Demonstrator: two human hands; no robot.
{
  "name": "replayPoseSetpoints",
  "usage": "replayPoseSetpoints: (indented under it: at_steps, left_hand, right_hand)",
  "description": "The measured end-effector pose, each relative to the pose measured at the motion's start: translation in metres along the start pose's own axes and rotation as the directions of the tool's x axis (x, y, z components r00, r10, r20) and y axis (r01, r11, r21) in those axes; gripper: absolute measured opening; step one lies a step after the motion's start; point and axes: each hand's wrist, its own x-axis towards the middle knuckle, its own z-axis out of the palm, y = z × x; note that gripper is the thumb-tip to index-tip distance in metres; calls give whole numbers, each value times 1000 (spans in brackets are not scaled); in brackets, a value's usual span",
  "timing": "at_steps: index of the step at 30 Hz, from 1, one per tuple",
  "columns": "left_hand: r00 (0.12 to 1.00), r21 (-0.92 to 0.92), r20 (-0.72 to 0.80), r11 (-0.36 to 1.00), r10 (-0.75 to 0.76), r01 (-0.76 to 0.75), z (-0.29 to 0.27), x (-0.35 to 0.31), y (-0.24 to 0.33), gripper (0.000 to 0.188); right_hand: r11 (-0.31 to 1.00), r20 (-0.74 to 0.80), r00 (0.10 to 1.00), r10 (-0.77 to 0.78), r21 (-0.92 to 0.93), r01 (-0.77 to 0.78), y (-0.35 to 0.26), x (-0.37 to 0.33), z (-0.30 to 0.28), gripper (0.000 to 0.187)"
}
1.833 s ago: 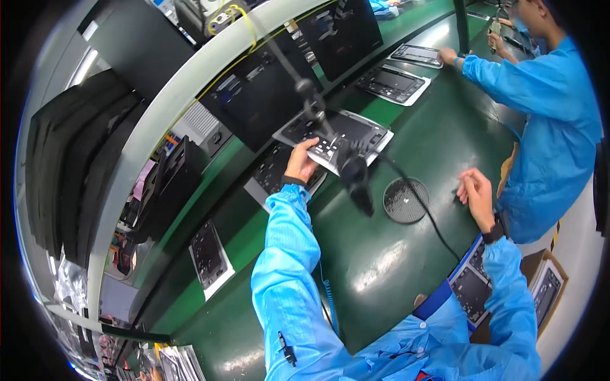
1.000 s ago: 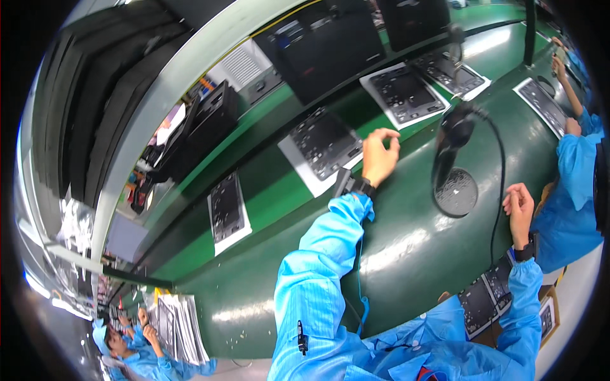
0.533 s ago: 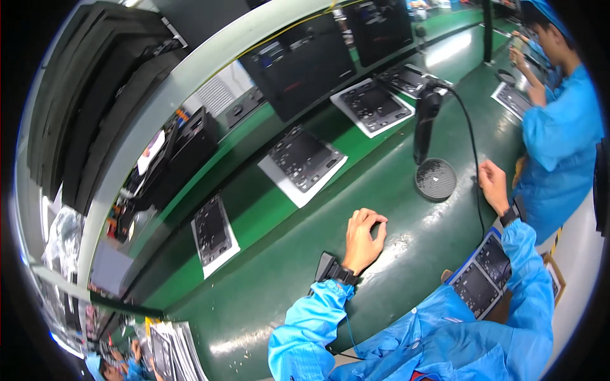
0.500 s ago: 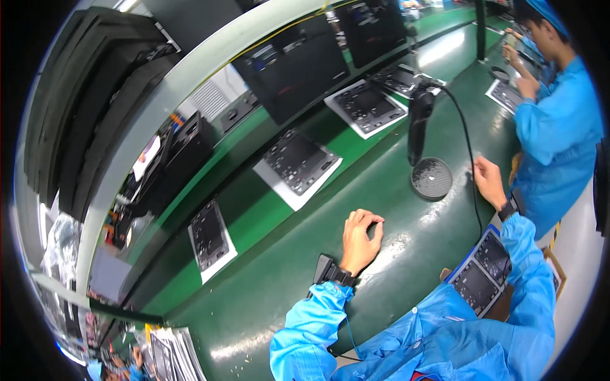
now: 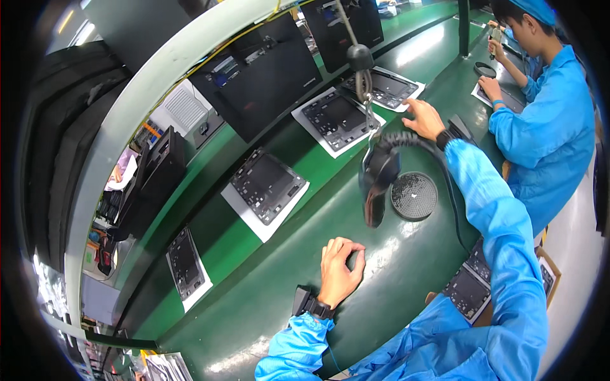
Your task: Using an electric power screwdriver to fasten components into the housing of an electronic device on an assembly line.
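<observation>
My left hand rests on the green bench, fingers curled and thumb meeting forefinger; anything pinched is too small to make out. My right hand reaches far across the bench, thumb and fingers apart, nothing visible between them. Its fingertips are at the near edge of a dark flat panel on a white sheet; whether they touch it I cannot tell. Between my hands a black handheld tool with a ribbed cord hangs from a hook. Beside it sits a round grey textured dish with a small white piece.
Similar panels on white sheets lie along the raised back strip: one, another and one at left. Large black panels stand behind. More panels lie by my lap. At right a co-worker in blue works.
My right hand has moved forward and left, from beside the dish to the far panel. The view has shifted; the hanging tool now appears nearer. My left hand keeps its curled pose.
</observation>
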Motion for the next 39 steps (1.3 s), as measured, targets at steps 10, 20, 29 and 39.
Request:
replayPoseSetpoints:
  at_steps: [10, 20, 29, 39]
  left_hand:
    - [999, 11, 12, 999, -36, 36, 11, 15, 12, 10]
    - [917, -763, 254, 519, -308, 386, 22, 70, 9, 49]
    - [854, -919, 194, 216, -483, 331, 107, 225, -4, 15]
    - [838, -849, 64, 411, -542, 331, 34, 143, 0, 27]
  right_hand:
    - [724, 290, 930, -225, -590, 359, 45, 86, 62, 14]
    - [726, 22, 786, -618, -367, 581, -45, 48, -31, 21]
    - [634, -131, 666, -734, 220, 742, -88, -40, -52, 41]
    - [567, 258, 916, -308, 823, -41, -67, -92, -140, 102]
